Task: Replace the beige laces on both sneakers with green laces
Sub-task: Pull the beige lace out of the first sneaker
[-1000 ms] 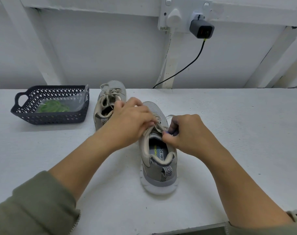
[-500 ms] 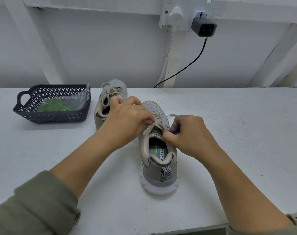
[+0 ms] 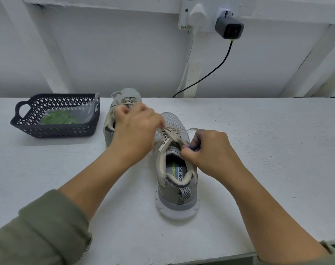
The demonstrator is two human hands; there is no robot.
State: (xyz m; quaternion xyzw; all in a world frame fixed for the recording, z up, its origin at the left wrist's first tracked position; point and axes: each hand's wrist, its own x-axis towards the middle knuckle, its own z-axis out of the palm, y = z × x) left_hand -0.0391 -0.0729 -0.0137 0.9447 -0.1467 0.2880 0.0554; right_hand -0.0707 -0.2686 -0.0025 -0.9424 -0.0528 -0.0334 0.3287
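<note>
**Two hands working the lace of the near sneaker (image 3: 177,190)**

1. Left hand (image 3: 136,131): it reaches in from the left, back of the hand up, all fingers curled. The fingertips are blurred. They pinch a strand of the beige lace (image 3: 170,135) over the upper eyelets. The hand covers part of the far sneaker (image 3: 125,93).

2. Right hand (image 3: 212,150): the fingers are curled tight. Thumb and forefinger pinch the same lace at the right side of the tongue, just above the shoe opening. A loop of lace shows just past the knuckles.

3. Near sneaker: it stands upright on the table (image 3: 268,150), heel toward the person, toe toward the wall. It is laced in beige, with the crossings loose at the top.

4. Far sneaker: it stands just beside the near one, behind and to its left, toe at the back edge of the table. It is also laced in beige.

5. Green laces (image 3: 57,118): they lie in a clear bag (image 3: 82,113) inside a dark basket (image 3: 54,131) at the left of the table. The basket is near the far sneaker and apart from both hands.
</note>
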